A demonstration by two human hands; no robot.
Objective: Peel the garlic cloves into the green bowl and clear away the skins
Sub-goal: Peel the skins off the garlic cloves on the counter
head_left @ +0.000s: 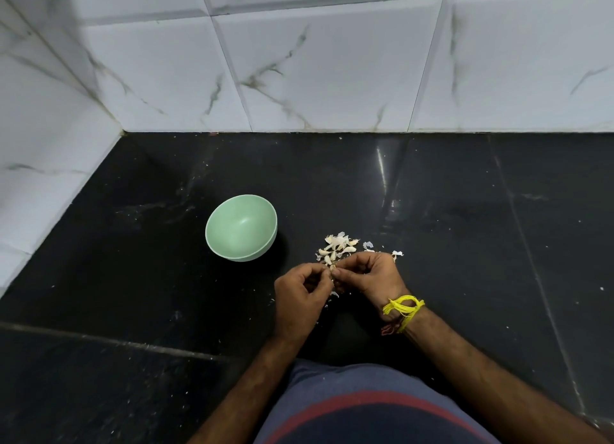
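Near the front middle of the black stone counter [465, 244], both hands work one garlic clove [332, 268] held between them. Left hand [300, 299] has its fingers curled in, fingertips pinching the clove's near end. Right hand [370, 277] curls over from the other side, thumb and forefinger nipping at the same clove, most likely to catch the skin and pull it off. Clove is lifted just above the counter, close to the body, probably so loose skin falls in one spot.

Green bowl [241, 227]: one, upright, toward the left back corner side of the work area, near the hands but apart from them. Nothing visible inside, so the task looks barely begun.

Pile of garlic cloves and skins [337, 247] lies just behind the hands, between bowl and right hand, within easy reach. Count uncertain: roughly six to eight pale pieces, cloves and papery skin mixed; too small to separate. A few stray skin flakes [397, 253] lie to the right of the pile.

One yellow thread band [403, 307] on the right wrist.
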